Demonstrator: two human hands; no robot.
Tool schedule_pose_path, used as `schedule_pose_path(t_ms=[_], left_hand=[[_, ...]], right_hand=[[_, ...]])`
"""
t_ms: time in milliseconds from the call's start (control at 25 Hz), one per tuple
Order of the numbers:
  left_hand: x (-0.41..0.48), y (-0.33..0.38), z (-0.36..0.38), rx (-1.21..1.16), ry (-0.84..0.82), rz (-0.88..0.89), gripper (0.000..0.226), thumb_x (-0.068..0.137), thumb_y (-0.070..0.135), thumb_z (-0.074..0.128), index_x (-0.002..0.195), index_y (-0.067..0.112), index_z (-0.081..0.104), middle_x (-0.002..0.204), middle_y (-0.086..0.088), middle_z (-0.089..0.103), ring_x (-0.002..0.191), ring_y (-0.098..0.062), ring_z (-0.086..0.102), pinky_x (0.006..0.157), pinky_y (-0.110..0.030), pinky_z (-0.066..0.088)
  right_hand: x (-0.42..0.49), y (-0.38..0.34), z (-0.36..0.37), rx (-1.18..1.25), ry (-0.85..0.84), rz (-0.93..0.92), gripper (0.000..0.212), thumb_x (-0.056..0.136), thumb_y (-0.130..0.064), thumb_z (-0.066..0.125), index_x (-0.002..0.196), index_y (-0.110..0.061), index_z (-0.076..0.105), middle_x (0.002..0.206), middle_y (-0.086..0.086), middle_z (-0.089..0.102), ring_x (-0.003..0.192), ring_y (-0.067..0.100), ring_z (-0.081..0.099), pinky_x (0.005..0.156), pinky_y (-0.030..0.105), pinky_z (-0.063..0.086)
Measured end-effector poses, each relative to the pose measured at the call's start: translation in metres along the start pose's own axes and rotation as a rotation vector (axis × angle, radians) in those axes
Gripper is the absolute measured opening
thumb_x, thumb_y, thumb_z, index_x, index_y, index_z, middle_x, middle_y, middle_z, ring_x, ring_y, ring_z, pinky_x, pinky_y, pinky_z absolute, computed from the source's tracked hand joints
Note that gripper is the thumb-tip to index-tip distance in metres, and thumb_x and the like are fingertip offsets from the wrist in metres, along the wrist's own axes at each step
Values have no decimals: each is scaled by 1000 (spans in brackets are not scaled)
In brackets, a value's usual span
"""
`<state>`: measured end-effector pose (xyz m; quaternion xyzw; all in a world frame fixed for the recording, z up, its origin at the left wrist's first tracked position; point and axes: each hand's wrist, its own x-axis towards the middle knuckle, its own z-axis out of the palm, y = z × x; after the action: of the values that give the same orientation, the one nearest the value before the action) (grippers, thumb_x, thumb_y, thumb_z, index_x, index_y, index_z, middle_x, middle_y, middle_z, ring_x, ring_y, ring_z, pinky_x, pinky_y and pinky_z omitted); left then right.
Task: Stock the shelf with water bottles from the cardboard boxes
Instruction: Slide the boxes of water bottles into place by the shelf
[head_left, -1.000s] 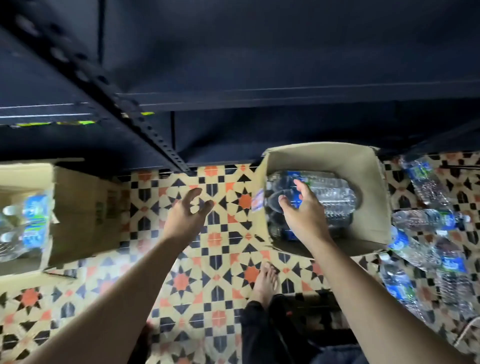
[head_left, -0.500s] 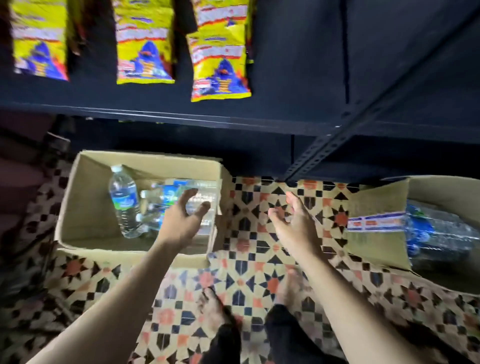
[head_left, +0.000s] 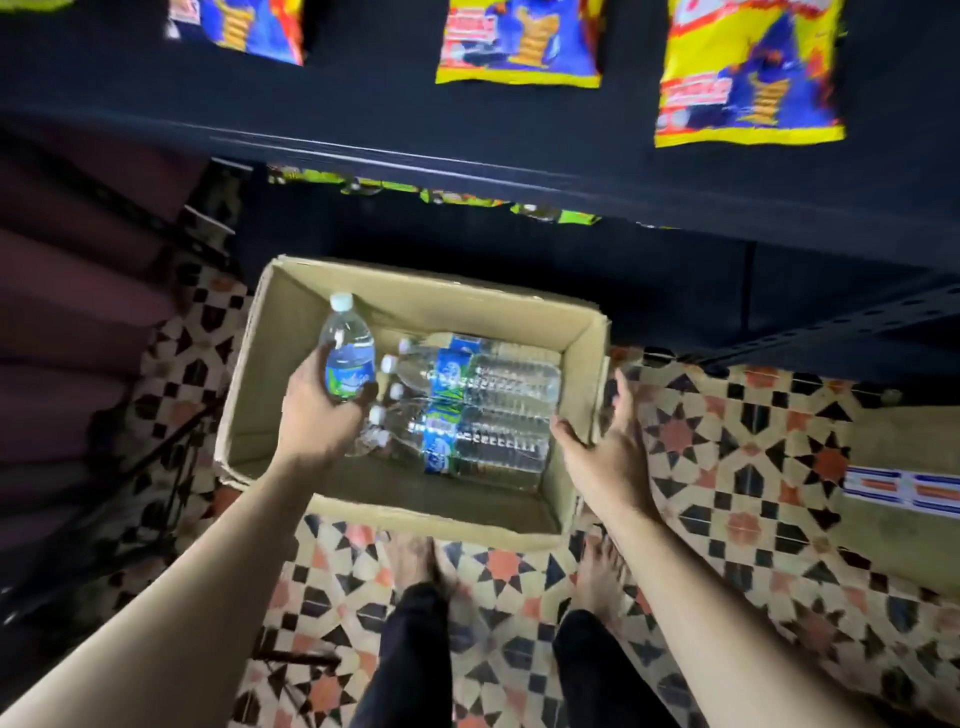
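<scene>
An open cardboard box (head_left: 291, 332) sits on the patterned floor in front of the dark shelf (head_left: 467, 171). Inside it lie several clear water bottles (head_left: 493, 410) with blue labels, on their sides. My left hand (head_left: 317, 421) grips one upright water bottle (head_left: 349, 348) by its lower half, at the box's left side. My right hand (head_left: 608, 452) rests on the box's right wall, thumb inside and fingers outside.
Yellow and blue snack bags (head_left: 748, 73) hang above the shelf edge. A second cardboard box (head_left: 893, 467) stands at the right edge. My bare feet (head_left: 421, 561) stand on the tiled floor just behind the box. Dark steps (head_left: 78, 322) lie to the left.
The view swung from the right box to the left one. My left hand went into the left box and closed on the upright bottle. My right hand came over to the box's right wall.
</scene>
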<state>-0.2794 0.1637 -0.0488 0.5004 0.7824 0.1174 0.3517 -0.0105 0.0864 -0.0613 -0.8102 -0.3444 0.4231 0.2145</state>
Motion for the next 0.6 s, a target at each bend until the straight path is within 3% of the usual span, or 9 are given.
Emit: schedule_pose_path(t_ms=[120,240,320,400,520,600], left_hand=[[37,-45,-4,61,98,-32,89,82,22,76,152,2,25,157,-16,28,147,-27,23,122,-39,18],[62,-75,-10,199,226,-112,97,81,28,75,153,-3,17,158,-20,23,148,-33,18,121,-44,16],[74,-82,-15,181,213,-288,94,80,36,76,150,1,24,152,-21,35,142,-35,31,115,-47,26],[81,-83,-20,156,200,-382,71,80,34,75,137,6,44,136,-21,53,128,-39,49,105,-46,39],[83,-95,-28,180,245,-340,39,83,26,68,120,14,60,116,-21,67,110,-43,59,94,-44,46],[81,-107,-29,151,240,-297,35,85,31,68,117,18,62,111,-19,69,108,-43,60,94,-44,47]], right_hand=[[6,8,41,71,98,31,98,86,-29,73,155,-37,4,162,-4,18,138,23,40,106,37,44],[10,12,63,72,224,163,101,85,-24,74,155,-38,3,161,5,23,103,31,64,69,29,56],[15,17,72,67,341,272,85,87,-22,72,153,-29,20,149,11,45,101,33,66,75,25,50],[23,22,76,95,403,324,61,89,-19,70,143,-17,41,134,13,59,110,29,63,79,24,47],[32,28,78,216,436,385,59,92,-10,64,146,-14,41,144,9,51,113,17,56,84,16,40],[34,27,78,151,435,384,61,94,-13,62,149,-16,36,150,8,45,125,24,53,91,20,36]])
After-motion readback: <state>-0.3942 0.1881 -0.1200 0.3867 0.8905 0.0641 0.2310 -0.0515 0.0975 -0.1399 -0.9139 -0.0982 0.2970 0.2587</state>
